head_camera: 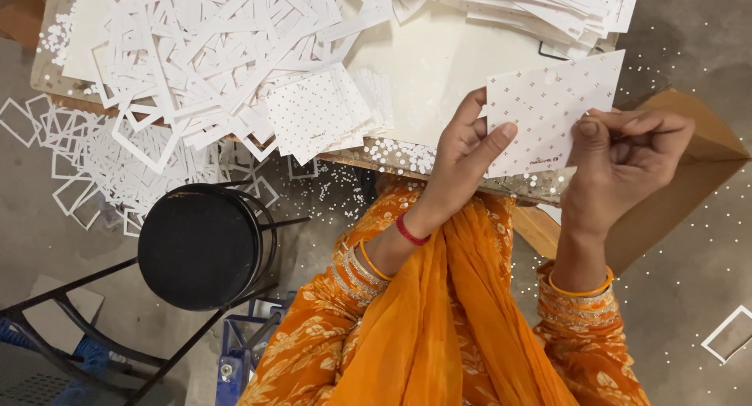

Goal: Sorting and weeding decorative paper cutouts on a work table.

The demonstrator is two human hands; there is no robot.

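I hold a white punched card sheet (pixel 548 108) over the table's near edge. My left hand (pixel 466 151) pinches its left edge between thumb and fingers. My right hand (pixel 627 159) grips its lower right side, fingers curled over the card. The sheet is dotted with small punched marks. A stack of similar dotted sheets (pixel 321 112) lies on the table to the left of my hands.
A heap of white cut-out frames (pixel 219 38) covers the table (pixel 439 61), more sheets (pixel 548 6) at the far right. Frames and punched dots litter the floor (pixel 94 159). A black round stool (pixel 200 245) stands left; a brown cardboard box (pixel 689 171) right.
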